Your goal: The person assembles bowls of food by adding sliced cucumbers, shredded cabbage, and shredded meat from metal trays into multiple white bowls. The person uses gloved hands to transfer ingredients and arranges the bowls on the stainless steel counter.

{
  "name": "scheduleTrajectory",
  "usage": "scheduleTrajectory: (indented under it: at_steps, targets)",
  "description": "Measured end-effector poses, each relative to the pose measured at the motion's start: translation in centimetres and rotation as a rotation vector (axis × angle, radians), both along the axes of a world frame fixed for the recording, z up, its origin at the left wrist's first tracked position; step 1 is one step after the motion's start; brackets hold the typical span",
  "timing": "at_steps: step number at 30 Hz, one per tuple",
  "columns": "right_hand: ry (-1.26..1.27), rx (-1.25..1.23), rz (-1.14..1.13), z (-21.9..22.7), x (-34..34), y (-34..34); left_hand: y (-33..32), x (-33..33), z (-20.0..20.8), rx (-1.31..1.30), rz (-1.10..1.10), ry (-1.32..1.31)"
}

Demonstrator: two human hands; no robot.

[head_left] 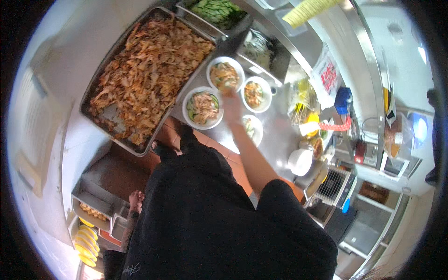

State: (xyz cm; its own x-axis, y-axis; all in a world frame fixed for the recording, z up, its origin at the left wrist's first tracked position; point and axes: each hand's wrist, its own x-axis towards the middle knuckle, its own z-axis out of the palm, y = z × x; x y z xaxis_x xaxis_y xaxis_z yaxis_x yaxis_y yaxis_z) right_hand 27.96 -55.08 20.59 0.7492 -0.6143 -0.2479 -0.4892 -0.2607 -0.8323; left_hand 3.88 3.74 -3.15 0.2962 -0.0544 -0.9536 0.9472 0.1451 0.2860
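Note:
Several white bowls stand together on the steel counter. My right hand (231,108), smeared by motion, is over them, between the left bowl (185,112) and the right bowl (268,101). Its fingers reach the near edge of the far bowl (241,70); whether they hold anything is unclear. Shredded meat (203,108) lies on green slices in the left bowl. The far and right bowls hold browned meat pieces, and my forearm partly covers the nearest bowl (259,135). My left hand (136,200) hangs low beside my body, fingers curled, with nothing visible in it.
A large metal tray (87,100) heaped with shredded meat (149,70) lies left of the bowls. Behind are containers of sliced cucumber (217,13) and pale sliced vegetables (257,49). White stacked bowls (300,162) stand to the right. Yellow dishes (86,245) are at lower left.

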Motion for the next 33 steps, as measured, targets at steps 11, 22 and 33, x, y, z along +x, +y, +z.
scheduleTrajectory:
  at_steps: [11,22,33]
  targets:
    - [0.466,-0.262,0.204,-7.3,-2.4,-23.7,-6.1,14.9,3.5,0.091,-0.287,-0.314]
    - [0.58,-0.021,0.475,-2.2,-8.8,-18.4,-4.6,10.9,3.2,0.158,-0.116,-0.118]
    - [0.876,-0.208,0.363,-5.0,-14.2,-14.8,-2.0,9.2,-1.4,-0.335,0.068,0.056]
